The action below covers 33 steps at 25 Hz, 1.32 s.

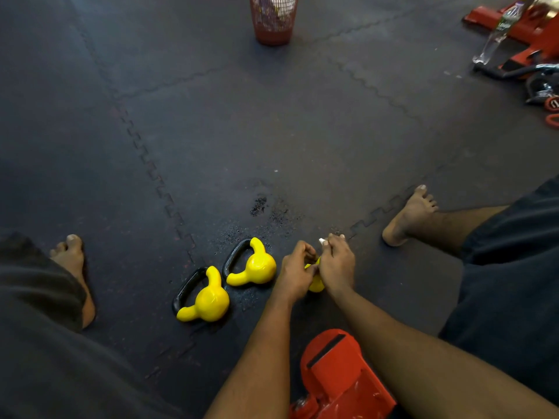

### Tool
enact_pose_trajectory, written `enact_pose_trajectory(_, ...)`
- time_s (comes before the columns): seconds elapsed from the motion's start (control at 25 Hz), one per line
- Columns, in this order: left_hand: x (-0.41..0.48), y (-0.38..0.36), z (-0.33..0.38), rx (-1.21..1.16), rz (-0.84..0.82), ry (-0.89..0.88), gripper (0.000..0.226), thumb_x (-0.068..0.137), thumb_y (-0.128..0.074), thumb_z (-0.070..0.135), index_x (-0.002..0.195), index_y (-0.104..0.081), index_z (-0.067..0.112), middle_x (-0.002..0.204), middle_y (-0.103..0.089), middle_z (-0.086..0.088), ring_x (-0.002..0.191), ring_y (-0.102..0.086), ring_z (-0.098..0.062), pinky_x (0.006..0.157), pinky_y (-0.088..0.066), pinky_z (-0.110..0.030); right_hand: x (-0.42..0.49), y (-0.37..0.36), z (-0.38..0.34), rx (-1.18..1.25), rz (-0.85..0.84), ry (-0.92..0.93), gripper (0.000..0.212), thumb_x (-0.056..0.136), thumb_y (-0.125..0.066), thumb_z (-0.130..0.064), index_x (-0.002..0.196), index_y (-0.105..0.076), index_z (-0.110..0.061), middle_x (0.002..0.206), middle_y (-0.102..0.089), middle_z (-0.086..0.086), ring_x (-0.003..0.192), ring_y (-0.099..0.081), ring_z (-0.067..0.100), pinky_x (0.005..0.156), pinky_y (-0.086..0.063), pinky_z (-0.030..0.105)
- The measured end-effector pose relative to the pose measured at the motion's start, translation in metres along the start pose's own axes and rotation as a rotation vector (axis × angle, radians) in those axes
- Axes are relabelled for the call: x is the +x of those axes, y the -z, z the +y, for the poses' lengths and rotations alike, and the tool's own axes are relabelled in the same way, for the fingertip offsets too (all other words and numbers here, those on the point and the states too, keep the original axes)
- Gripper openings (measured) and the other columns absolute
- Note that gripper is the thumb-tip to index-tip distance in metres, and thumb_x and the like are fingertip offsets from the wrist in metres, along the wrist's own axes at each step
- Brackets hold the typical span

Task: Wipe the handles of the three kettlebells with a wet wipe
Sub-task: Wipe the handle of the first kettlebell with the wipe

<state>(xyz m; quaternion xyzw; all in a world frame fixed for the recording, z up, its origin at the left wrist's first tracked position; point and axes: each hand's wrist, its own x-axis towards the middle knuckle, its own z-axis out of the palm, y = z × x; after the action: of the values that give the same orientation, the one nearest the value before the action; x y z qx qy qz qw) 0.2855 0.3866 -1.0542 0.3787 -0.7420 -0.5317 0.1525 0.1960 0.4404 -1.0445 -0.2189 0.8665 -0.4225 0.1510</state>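
Observation:
Three yellow kettlebells with black handles are on the dark rubber floor. The left kettlebell [208, 300] and the middle kettlebell [257, 266] lie tipped over with their handles pointing away. Both hands mostly cover the third kettlebell [316, 284]. My left hand [298, 269] is curled round its top, where the handle is hidden. My right hand [337, 263] is curled over it from the right and pinches a small white wet wipe [322, 241], whose tip sticks out above the fingers.
A red machine base [338, 376] sits close in front of me, between my arms. My bare feet [74, 267] [408, 217] flank the kettlebells. A red mesh bin [272, 19] stands far ahead. A clear bottle [499, 28] and red gym gear [532, 22] crowd the far right.

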Motion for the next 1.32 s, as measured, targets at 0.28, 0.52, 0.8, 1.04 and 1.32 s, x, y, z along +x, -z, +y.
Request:
enact_pose_trajectory(0.28, 0.007, 0.006, 0.000, -0.061, 0.038, 0.049, 0.023, 0.081, -0.070, 0.004, 0.091, -0.054, 0.017, 0.092, -0.068, -0.005, 0.091, -0.067, -0.019, 0.085, -0.055, -0.039, -0.014, 0.001, 0.005, 0.130, 0.010, 0.029, 0.033, 0.095, -0.056, -0.019, 0.128, -0.063, -0.020, 0.144, -0.050, -0.001, 0.139, -0.039, 0.008, 0.101, -0.025, 0.003)
enact_pose_trajectory(0.52, 0.003, 0.003, -0.003, -0.084, 0.059, 0.038, 0.022, 0.080, -0.071, 0.003, 0.090, -0.055, 0.014, 0.089, -0.068, -0.004, 0.088, -0.067, -0.017, 0.081, -0.056, -0.033, -0.020, 0.009, 0.003, 0.052, 0.012, 0.109, 0.030, 0.095, -0.057, -0.017, 0.124, -0.066, -0.016, 0.141, -0.053, 0.001, 0.138, -0.040, 0.011, 0.107, -0.032, 0.014)
enact_pose_trajectory(0.8, 0.003, 0.001, -0.004, -0.049, 0.026, 0.019, 0.027, 0.078, -0.074, 0.007, 0.088, -0.053, 0.021, 0.089, -0.068, 0.002, 0.086, -0.066, -0.007, 0.079, -0.054, -0.025, 0.010, 0.020, -0.007, -0.057, 0.069, -0.163, 0.034, 0.093, -0.054, -0.030, 0.068, -0.066, -0.010, 0.086, -0.070, 0.019, 0.093, -0.063, 0.039, 0.066, -0.041, 0.033)
enact_pose_trajectory(1.04, 0.002, 0.000, -0.006, -0.027, 0.044, 0.019, 0.030, 0.079, -0.073, 0.008, 0.089, -0.051, 0.025, 0.085, -0.065, 0.009, 0.083, -0.064, -0.004, 0.075, -0.052, -0.022, 0.003, 0.014, -0.010, -0.159, 0.004, -0.019, 0.024, 0.085, -0.059, -0.032, 0.097, -0.074, -0.017, 0.094, -0.073, 0.007, 0.090, -0.067, 0.027, 0.074, -0.053, 0.032)
enact_pose_trajectory(1.32, 0.003, 0.001, -0.008, -0.028, 0.045, 0.018, 0.025, 0.080, -0.074, 0.012, 0.091, -0.053, 0.021, 0.089, -0.066, 0.008, 0.087, -0.064, -0.007, 0.077, -0.052, -0.024, 0.024, 0.021, -0.004, -0.028, -0.029, -0.217, 0.034, 0.089, -0.061, -0.035, 0.081, -0.074, -0.005, 0.092, -0.074, 0.014, 0.098, -0.064, 0.031, 0.077, -0.045, 0.028)
